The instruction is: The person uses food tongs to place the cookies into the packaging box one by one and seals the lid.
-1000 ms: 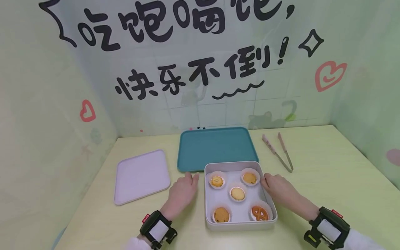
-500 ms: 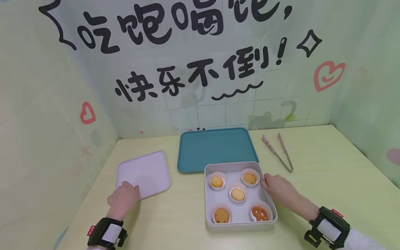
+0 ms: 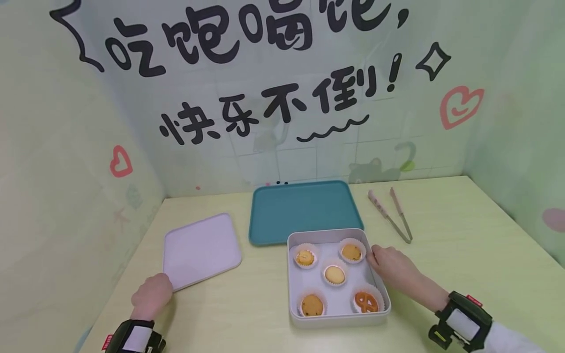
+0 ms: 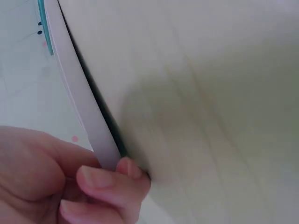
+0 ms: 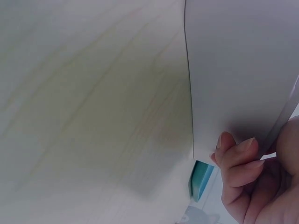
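Observation:
The pale lilac box (image 3: 340,321) holds several small cookies in paper cups, one of them a pretzel-shaped cookie (image 3: 366,301). At its right side my right hand (image 3: 393,264) grips the wall; in the right wrist view the fingers (image 5: 240,161) press the outer side and the thumb is by the rim. To the left lies a flat lilac lid (image 3: 200,250). My left hand (image 3: 152,294) pinches its near left corner, and in the left wrist view curled fingertips (image 4: 100,177) hold its edge (image 4: 86,98), with a dark gap beneath it.
A teal tray (image 3: 304,211) lies at the back, right behind the box. Metal tongs with pink handles (image 3: 393,215) lie spread at the back right. A printed cloth wall (image 3: 256,162) encloses the wooden table (image 3: 247,314) behind and at both sides.
My left hand has moved left from beside the box, across the lid's near edge, to the lid's near left corner. My right hand stays on the box.

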`<state>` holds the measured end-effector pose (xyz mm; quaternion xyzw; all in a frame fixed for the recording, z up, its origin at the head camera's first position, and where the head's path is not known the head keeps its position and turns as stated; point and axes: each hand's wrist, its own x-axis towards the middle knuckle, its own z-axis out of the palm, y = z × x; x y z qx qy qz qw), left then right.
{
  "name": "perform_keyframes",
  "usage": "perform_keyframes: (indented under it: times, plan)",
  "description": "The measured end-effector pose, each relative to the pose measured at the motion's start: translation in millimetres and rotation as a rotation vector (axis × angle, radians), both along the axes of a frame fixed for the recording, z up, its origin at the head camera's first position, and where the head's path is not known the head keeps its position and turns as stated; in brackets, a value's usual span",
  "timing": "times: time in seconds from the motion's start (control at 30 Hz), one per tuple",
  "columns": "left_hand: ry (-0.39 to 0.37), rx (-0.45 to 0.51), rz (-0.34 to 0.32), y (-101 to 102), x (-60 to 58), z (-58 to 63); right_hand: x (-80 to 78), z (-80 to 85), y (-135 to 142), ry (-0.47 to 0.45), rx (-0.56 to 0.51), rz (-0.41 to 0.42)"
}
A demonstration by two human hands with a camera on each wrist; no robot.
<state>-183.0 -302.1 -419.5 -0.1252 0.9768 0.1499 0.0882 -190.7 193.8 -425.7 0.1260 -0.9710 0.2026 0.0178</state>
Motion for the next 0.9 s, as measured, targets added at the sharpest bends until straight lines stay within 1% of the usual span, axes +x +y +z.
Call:
perform_keyframes:
  times: [0.1, 0.17, 0.27, 0.33, 0.4, 0.47, 0.53, 0.57, 0.63, 0.73, 0.8, 0.9]
  plan:
    - [0.018, 0.102, -0.017, -5.4, 0.5, -0.7, -1.4, -2.2, 0.6, 0.022, 0.005, 0.0]
    - [0.016, 0.223, -0.007, -8.8, 1.0, 0.8, -2.0, -3.1, 0.8, 0.038, 0.006, 0.001]
    - [0.007, 0.441, 0.025, -11.5, 1.7, 5.9, -2.1, -3.6, 1.2, 0.054, 0.007, 0.004]
    - [0.0, 0.589, 0.062, -10.7, 2.0, 12.3, -1.7, -3.3, 1.4, 0.06, 0.005, 0.003]
    - [0.019, 0.723, 0.079, -8.0, 2.6, 19.6, -1.4, -3.2, 1.8, 0.063, 0.004, 0.0]
    - [0.056, 0.841, 0.091, -4.2, 4.5, 27.1, -1.2, -1.8, 2.0, 0.061, 0.006, 0.0]
    - [0.104, 0.924, 0.094, 2.2, 6.2, 34.8, -1.1, -1.1, 2.4, 0.057, 0.008, -0.001]
    - [0.132, 0.953, 0.097, 7.0, 6.7, 38.3, -1.2, -1.1, 2.6, 0.054, 0.01, -0.001]
    - [0.187, 0.981, 0.095, 20.1, 6.6, 45.1, -1.0, -1.3, 3.0, 0.048, 0.012, -0.002]
    - [0.247, 1.009, 0.086, 48.2, 3.2, 53.5, -0.4, -1.9, 3.4, 0.046, 0.01, -0.003]
    - [0.27, 1.037, 0.072, 70.4, -0.2, 57.2, -0.2, -2.3, 3.5, 0.05, 0.005, -0.003]
    - [0.265, 1.102, 0.045, 106.1, -7.2, 60.2, -0.2, -2.7, 3.3, 0.049, -0.005, -0.005]
